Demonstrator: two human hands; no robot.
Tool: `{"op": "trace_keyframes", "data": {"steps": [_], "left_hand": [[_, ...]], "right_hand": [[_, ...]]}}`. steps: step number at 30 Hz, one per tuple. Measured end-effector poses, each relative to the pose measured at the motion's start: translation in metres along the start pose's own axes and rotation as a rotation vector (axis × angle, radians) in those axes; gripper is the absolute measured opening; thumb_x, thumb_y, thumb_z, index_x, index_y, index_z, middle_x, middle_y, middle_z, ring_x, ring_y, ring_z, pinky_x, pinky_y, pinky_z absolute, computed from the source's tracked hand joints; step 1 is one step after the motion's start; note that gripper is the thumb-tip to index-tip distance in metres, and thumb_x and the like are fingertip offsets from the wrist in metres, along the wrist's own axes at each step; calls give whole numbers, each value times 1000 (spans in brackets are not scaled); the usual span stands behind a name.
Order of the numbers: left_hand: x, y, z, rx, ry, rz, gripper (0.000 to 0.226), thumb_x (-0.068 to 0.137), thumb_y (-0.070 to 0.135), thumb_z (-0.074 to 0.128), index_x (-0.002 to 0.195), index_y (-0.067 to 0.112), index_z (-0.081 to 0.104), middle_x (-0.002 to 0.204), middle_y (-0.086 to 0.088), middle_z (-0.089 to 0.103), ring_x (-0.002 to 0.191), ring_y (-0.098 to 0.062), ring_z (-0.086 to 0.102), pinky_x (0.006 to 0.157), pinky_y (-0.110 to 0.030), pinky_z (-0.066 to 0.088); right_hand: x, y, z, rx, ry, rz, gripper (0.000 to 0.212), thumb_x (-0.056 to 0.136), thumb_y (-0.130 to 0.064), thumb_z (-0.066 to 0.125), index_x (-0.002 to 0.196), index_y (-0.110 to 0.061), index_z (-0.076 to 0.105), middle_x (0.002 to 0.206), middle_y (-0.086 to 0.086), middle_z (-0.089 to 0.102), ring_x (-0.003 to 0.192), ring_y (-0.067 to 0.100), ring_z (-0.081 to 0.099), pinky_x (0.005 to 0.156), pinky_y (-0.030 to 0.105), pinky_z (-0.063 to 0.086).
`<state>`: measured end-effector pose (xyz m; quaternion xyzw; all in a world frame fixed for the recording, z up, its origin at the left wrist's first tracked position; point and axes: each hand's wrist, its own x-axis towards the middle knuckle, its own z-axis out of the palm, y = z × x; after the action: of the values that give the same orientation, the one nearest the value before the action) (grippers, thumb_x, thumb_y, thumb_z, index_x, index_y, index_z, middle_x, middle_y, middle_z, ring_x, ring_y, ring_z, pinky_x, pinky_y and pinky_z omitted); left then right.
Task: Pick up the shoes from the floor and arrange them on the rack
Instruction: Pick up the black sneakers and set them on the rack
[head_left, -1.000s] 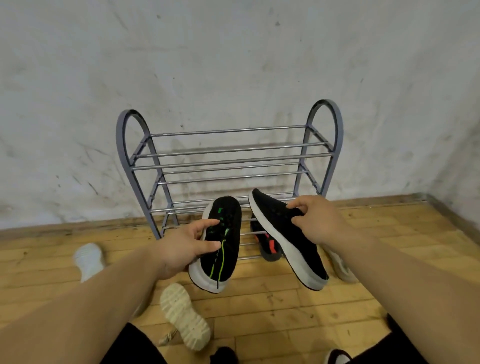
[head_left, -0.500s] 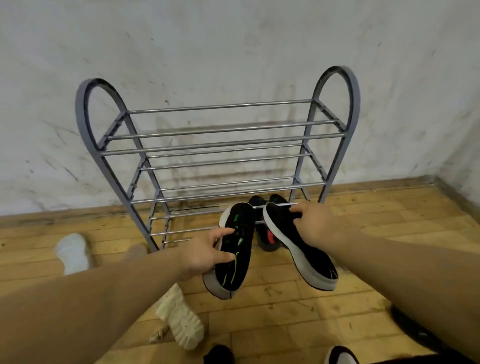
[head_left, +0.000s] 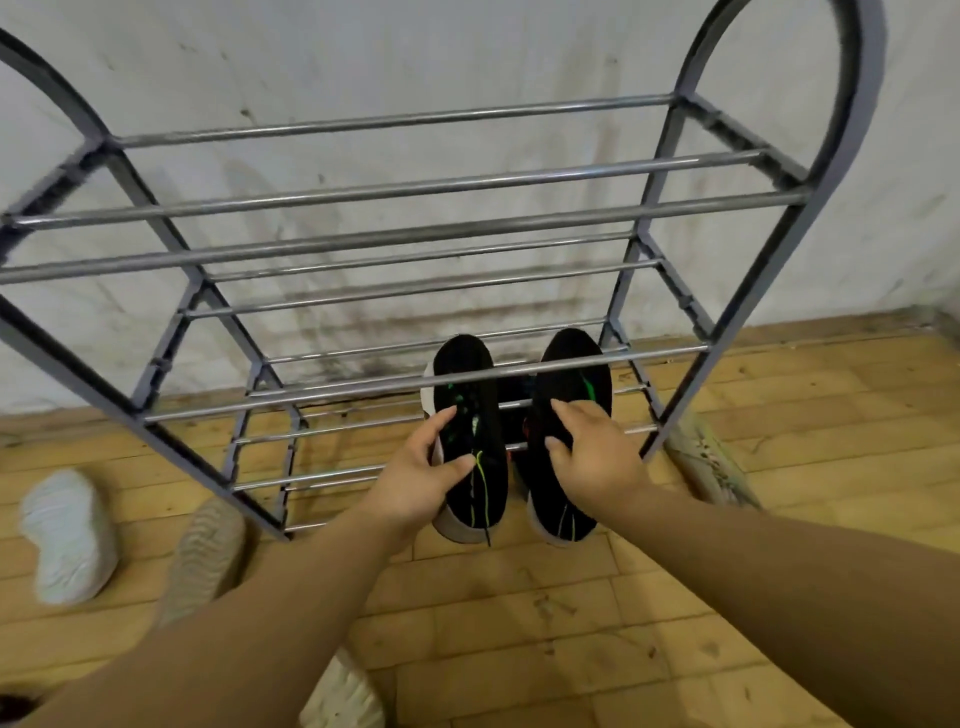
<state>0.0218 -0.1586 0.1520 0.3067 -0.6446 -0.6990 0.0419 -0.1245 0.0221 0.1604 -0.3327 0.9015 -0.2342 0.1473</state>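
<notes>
- We are in the placing step: one pair is going onto the rack (head_left: 395, 187), and the rest of the job is still to do.
- Our left hand (head_left: 421, 467) has its grip wrapped round the left black shoe (head_left: 467, 405), thumb across the upper and fingers along its outer side.
- Our right hand (head_left: 597, 462) grasps the right black shoe (head_left: 571, 374), fingers curled over the top near the heel end.
- Both shoes point toe-first toward the wall, side by side. Their toes pass under a front bar of a lower tier while the heels hang out over the floor (head_left: 571, 623).
- Which tier they are entering is hard to read through the stacked bars; it may be the second from the bottom.
- Something dark with a red mark shows between the pair, likely another shoe lower down.
- Next, we judge, the pair must slide further in until the soles rest on the rails, level and parallel, before either grip lets go.
- The risk is a heel tipping off the front rail if we let go early.
- Shoes still on the floor: a white shoe (head_left: 67, 535), a beige shoe (head_left: 208, 545), a pale shoe (head_left: 343, 696) under our left arm, and a greenish shoe (head_left: 714, 462) beside the rack's right leg.
</notes>
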Motion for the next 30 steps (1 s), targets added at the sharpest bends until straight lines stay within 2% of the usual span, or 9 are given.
{"op": "trace_keyframes", "data": {"steps": [2,7,11,16,18,21,23,25,30], "left_hand": [[7,2,4,37,9,24,67,97,10,66,150,40,41,134,14,60,120,-6,61,91,-25,54],[13,8,10,165,17,53,80,92,23,74,157,37,28,146,11,51,127,-9,54,101,-29,49],[13,16,4,256,-37,49,106,78,23,88,159,34,20,130,22,53,118,-1,57,87,-14,48],[16,20,-6,504,-83,50,137,59,33,97,161,36,6,153,12,39,138,-14,45,110,-40,46],[15,23,-6,567,-62,76,133,63,25,96,161,34,8,151,12,41,135,-13,47,107,-32,48],[16,23,-6,526,14,153,102,71,6,90,148,44,34,118,24,58,106,3,58,88,-14,51],[21,19,-7,492,76,178,88,71,7,90,130,53,44,119,18,65,109,-2,63,94,-28,56],[27,16,-9,426,117,170,75,71,9,90,126,44,52,121,13,67,111,-6,65,97,-38,57],[40,13,-11,637,203,146,85,80,37,82,152,39,36,148,1,45,131,-20,52,109,-39,46]], "right_hand": [[-2,3,12,-77,-8,-41,60,105,-38,48,159,-16,34,160,5,38,149,23,32,120,36,24],[3,10,21,-184,-43,-3,57,106,-53,28,160,-41,18,167,-15,23,156,13,10,123,60,7],[1,20,17,-70,-167,-64,63,104,-59,28,161,-45,3,171,-8,8,157,14,-2,125,51,10],[4,21,12,-171,-232,-110,86,94,-68,49,160,-48,-2,171,-2,0,156,20,-9,124,46,10],[3,20,11,-179,-233,-105,88,92,-68,54,160,-48,1,171,-2,-1,156,21,-9,124,47,12],[1,13,12,-145,-211,-87,86,95,-56,59,160,-48,4,171,0,-1,156,23,-9,124,47,12],[0,10,14,-163,-174,-93,88,93,-49,61,160,-47,4,171,2,-1,156,25,-9,124,47,13],[4,10,12,-198,-148,-105,93,89,-50,63,160,-47,3,171,2,1,156,24,-7,123,47,17],[17,10,-1,-134,-206,-93,98,85,-47,67,159,-50,2,170,-2,-2,156,21,-7,122,47,21]]}}
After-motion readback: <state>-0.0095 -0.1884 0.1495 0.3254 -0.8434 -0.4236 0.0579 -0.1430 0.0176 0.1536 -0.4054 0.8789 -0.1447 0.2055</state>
